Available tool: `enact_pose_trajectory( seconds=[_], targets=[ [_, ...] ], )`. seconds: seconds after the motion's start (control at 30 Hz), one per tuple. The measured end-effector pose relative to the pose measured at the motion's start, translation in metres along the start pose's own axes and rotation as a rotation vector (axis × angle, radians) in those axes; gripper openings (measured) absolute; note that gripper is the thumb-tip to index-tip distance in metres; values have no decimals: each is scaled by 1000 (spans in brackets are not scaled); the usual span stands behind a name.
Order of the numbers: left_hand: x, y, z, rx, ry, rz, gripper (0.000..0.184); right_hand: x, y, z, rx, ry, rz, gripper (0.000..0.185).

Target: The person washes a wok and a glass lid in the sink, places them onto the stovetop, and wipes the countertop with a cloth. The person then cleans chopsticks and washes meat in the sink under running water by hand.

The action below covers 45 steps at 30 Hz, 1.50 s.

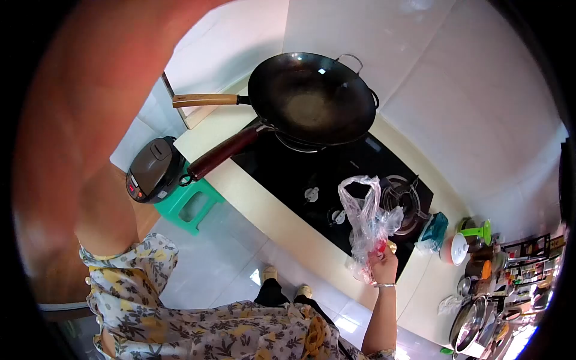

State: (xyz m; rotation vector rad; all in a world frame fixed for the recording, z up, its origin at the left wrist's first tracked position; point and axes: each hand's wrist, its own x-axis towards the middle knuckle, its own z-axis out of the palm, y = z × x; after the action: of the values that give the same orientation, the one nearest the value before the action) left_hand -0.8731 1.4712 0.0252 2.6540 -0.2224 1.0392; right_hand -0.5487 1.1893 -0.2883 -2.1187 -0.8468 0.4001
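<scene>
Right fingers [381,263] clutching a plastic bag [364,233] (crumpled, see-through), near the burner [403,201]

Floral shirt [228,331], silver bracelet [384,285]

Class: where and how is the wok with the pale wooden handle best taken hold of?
Likely around the middle of its wooden handle, coming from the picture's left: it is long, straight and juts out that way, clear of the dark red handle. The left hand seems better placed, as the right hand holds a plastic bag.
</scene>
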Motion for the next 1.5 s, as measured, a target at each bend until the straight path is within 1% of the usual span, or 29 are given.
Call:
enact_pose_trajectory(
  seconds=[0.07,0.1,0.2,0.23,0.27,0.4,0.43,0.5,0.57,0.6,0.63,0.7,0.73,0.8,0.87,0.9,0.93,1.0,1.07,1.1,1.13,1.2,1.27,1.3,1.33,1.4,1.43,1.47,1.5],
  targets=[
    [2,4,-1,20,3,20,76,-5,4,-2,1,24,-65,31],
    [3,4,-1,28,16,33,75,-6,-6,-2,71,0,67,29],
    [6,4,3,51,42,68,73,-7,7,-1,76,23,85,24],
    [5,5,3,57,51,82,72,-6,-4,-1,46,66,-10,25],
    [5,6,4,67,65,95,71,-2,-5,2,41,73,-11,25],
    [7,-11,0,92,229,83,68,-5,-14,-9,93,19,65,31],
    [5,-17,-1,98,297,71,67,-5,-14,-7,87,45,28,29],
    [-6,-27,10,61,459,-17,65,-5,-8,-3,77,86,-8,25],
    [-5,-31,51,-159,532,-210,64,0,-8,-21,148,112,3,25],
    [-8,-29,78,-340,505,-319,63,0,-12,-27,212,119,-4,25],
    [-12,-19,111,-695,452,-463,49,0,-17,-30,355,123,16,23],
    [-28,-10,168,-779,117,-667,55,-5,-40,-43,432,111,67,21],
    [-38,-9,196,-686,-52,-628,60,-8,-51,-50,510,78,107,20],
    [-45,4,249,-618,-200,-600,78,-12,-70,-59,511,88,132,19],
    [-45,22,291,-769,-251,-651,99,-20,-82,-67,472,-21,248,20],
    [-37,34,299,-633,-333,-658,108,-23,-66,-62,421,-63,25,19],
    [-41,34,328,-766,-190,-532,100,-24,-51,-56,362,-104,-198,19],
    [-45,48,351,-790,-357,-479,80,-32,-57,-51,504,-148,-99,20],
    [-43,58,359,-680,-403,-479,75,-32,-63,-68,441,-267,-326,23],
    [-41,61,360,-585,-392,-484,72,-32,-52,-70,426,-255,-422,31],
    [-39,64,361,-467,-372,-485,70,-36,-42,-78,438,-239,-416,31],
    [-34,71,364,-215,-332,-494,64,-46,-26,-98,619,-198,-279,37],
    [-31,83,375,-93,-313,-563,59,-57,9,-128,690,-192,53,35],
    [-28,94,385,-182,-266,-724,55,-61,31,-139,720,-72,180,33],
    [-26,102,389,-180,-274,-725,55,-63,52,-148,744,42,303,31],
    [-25,105,391,-441,-162,-919,52,-66,99,-171,994,199,428,27],
    [-28,104,394,-522,-119,-986,51,-64,128,-182,1109,218,412,26],
    [-41,90,406,-166,-223,-883,48,-61,150,-194,1226,239,397,25],
    [-46,87,413,8,-281,-823,46,-57,158,-212,1304,220,288,26]
  ],
)
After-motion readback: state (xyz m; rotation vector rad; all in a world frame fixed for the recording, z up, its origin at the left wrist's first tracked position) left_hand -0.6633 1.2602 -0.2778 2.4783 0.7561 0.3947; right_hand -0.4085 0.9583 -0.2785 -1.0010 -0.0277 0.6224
